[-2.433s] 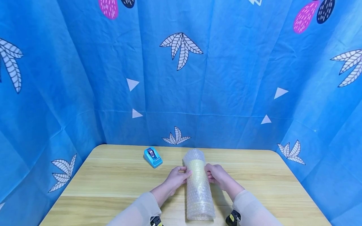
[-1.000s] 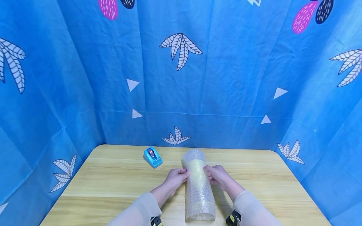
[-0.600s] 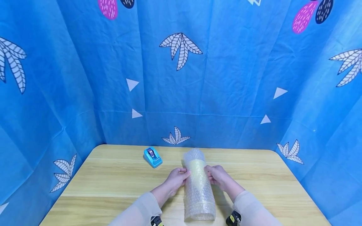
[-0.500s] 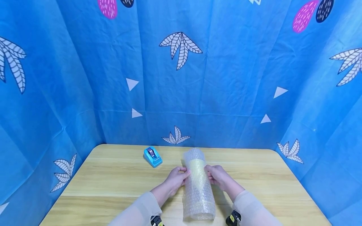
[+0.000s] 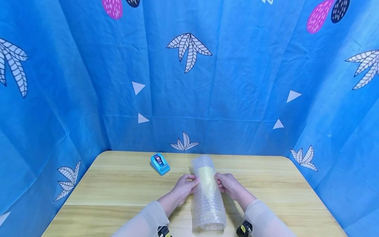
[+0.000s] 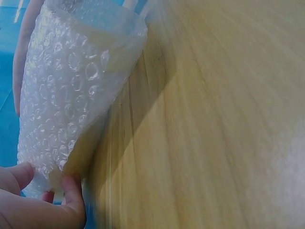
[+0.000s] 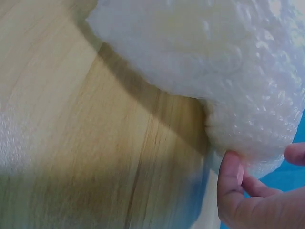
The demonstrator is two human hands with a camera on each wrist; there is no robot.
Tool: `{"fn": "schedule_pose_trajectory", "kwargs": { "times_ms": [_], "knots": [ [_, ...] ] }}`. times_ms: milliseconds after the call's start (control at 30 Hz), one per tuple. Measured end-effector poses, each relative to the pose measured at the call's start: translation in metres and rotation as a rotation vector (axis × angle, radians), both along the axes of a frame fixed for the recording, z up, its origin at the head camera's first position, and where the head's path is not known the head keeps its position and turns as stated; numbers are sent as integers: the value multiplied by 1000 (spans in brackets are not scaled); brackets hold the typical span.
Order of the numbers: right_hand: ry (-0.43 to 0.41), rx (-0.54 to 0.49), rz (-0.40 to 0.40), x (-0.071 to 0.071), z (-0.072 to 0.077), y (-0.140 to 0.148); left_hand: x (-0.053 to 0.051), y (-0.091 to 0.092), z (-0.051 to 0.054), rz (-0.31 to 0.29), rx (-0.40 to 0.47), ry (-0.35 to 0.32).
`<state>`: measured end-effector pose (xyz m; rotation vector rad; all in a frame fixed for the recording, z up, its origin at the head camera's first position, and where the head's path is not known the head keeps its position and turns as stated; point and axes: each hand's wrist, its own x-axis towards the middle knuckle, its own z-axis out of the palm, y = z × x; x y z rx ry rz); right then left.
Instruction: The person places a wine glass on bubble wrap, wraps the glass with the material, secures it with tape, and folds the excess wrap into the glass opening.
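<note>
A roll of bubble wrap (image 5: 208,200) lies lengthwise on the table, with something pale yellow showing through it. My left hand (image 5: 184,188) holds its left side, the thumb lying on the wrap. On the opposite side my right hand (image 5: 229,185) grips the wrap with curled fingers. The left wrist view shows the bubbly surface (image 6: 62,90), a loose edge standing off the table, and the left hand's fingertips (image 6: 71,188) at the far part. In the right wrist view, the right hand's fingertips (image 7: 231,167) touch the wrap (image 7: 257,114). What is wrapped inside is mostly hidden.
A blue tape dispenser (image 5: 160,164) stands at the back, left of the roll. The light wooden table (image 5: 118,184) has rounded back corners. A blue patterned curtain (image 5: 248,82) hangs behind it and along both sides.
The near left edge of the bubble wrap has spread slightly to the left. Both hands keep nearly the same place on the roll, and the tape dispenser has not moved.
</note>
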<state>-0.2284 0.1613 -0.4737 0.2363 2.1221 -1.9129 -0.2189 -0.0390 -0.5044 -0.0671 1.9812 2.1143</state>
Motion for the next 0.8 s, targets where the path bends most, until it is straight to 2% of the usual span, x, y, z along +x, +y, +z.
{"fn": "schedule_pose_trajectory", "kwargs": {
  "times_ms": [200, 467, 800],
  "knots": [
    [-4, -24, 9, -1, -1, 3, 0, -1, 2, 11, 9, -7],
    [12, -1, 10, 1, -2, 3, -4, -1, -1, 18, 38, 3],
    [-32, -1, 14, 3, 1, 1, -3, 0, 1, 12, 12, 62]
  ]
}}
